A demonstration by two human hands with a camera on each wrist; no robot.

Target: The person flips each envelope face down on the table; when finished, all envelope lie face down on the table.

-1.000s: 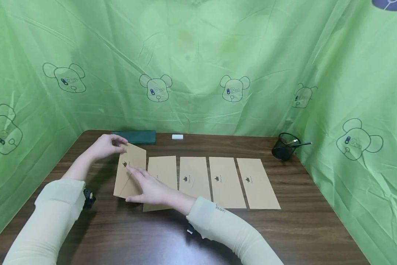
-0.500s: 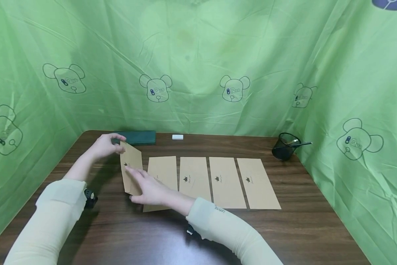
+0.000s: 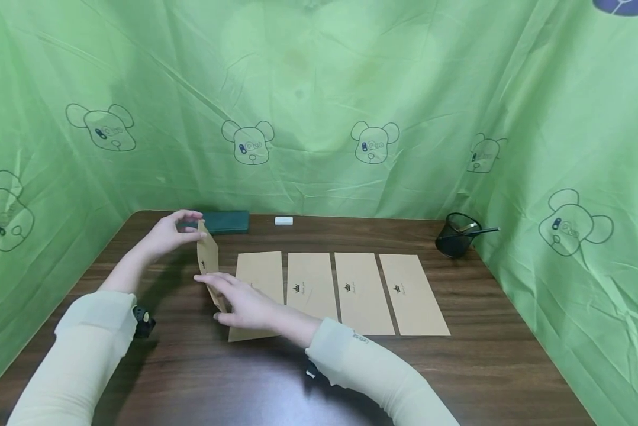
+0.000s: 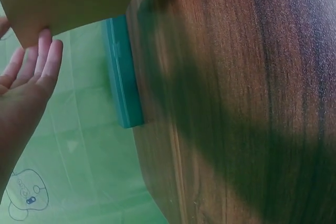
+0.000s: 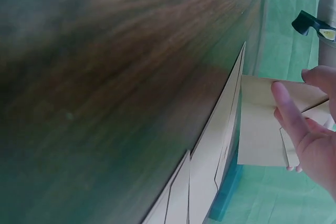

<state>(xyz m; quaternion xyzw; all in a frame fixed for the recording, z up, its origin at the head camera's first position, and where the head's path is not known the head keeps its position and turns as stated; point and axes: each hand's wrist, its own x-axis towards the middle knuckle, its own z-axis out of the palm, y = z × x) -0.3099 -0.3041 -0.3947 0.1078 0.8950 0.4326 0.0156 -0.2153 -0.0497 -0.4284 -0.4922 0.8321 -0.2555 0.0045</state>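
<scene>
A brown kraft envelope (image 3: 208, 251) stands tilted nearly edge-on at the left end of the row. My left hand (image 3: 164, 238) pinches its far upper corner; in the left wrist view the fingers (image 4: 50, 59) are at the corner. My right hand (image 3: 250, 306) lies along the envelope's near part, fingers extended across its printed face and thumb by the near lower edge. In the right wrist view the raised envelope (image 5: 257, 129) shows its folded flap side behind the right fingers. Right of it several similar envelopes (image 3: 311, 275), most showing a crown print, lie flat side by side.
A dark teal case (image 3: 228, 222) lies at the back left of the wooden table (image 3: 207, 378). Next to it is a white eraser-like block (image 3: 284, 220). A black mesh pen cup (image 3: 454, 241) holding pens stands at the back right. Green curtains (image 3: 319, 177) enclose the table.
The leftmost envelope has turned from a low tilt to nearly edge-on. My left hand has shifted slightly right with its corner, while the right hand has stayed close to it.
</scene>
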